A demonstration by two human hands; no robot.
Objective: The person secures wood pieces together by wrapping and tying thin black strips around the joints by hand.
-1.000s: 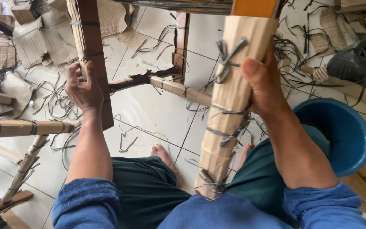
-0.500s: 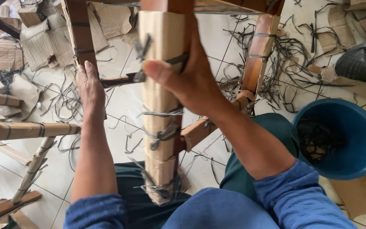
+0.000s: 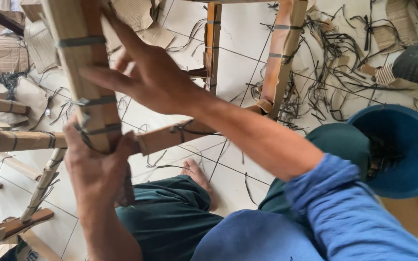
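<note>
The left hand (image 3: pixel 95 166) is wrapped around the lower part of a cardboard-wrapped wooden furniture leg bound with dark plastic straps (image 3: pixel 81 72), fingers curled about it where two straps cross. The right hand (image 3: pixel 146 77) reaches across from the right with its fingers spread, palm lying against the same leg higher up, not clenched on it. The leg rises tilted from the person's lap toward the top left corner of the view. A wrapped crossbar (image 3: pixel 170 137) runs from this leg to the right toward two more wrapped legs (image 3: pixel 284 53) standing over the white tiled floor (image 3: pixel 238 82). The person sits on that floor in dark green trousers (image 3: pixel 170 222) and a blue long-sleeved shirt (image 3: pixel 335 212), one bare foot (image 3: pixel 199 176) showing between the knees. A round blue plastic basin (image 3: pixel 402 150) holding dark strap scraps sits near the right edge, just beside the right knee. Cut black straps (image 3: pixel 335 63) and torn cardboard pieces (image 3: pixel 136 14) litter the floor beyond.
</note>
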